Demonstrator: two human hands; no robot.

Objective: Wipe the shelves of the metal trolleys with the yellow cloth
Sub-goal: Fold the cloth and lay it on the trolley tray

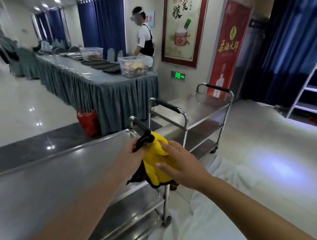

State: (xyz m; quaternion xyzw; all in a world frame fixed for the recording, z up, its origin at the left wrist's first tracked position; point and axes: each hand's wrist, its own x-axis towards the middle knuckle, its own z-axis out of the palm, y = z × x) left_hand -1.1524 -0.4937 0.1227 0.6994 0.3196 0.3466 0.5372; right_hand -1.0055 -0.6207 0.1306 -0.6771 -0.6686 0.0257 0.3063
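At frame centre, the yellow cloth (157,163) is gripped by the left hand (138,152) and pressed by the flat right hand (180,165) above the near trolley (51,177); wiping seems imminent. Behind, a second trolley (199,108) awaits.

Cloth (158,164) over near trolley (51,177) — second trolley (203,108) beyond

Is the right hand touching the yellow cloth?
Touching. The head view shows the right hand lying flat against the fluffy yellow cloth, fingers spread.
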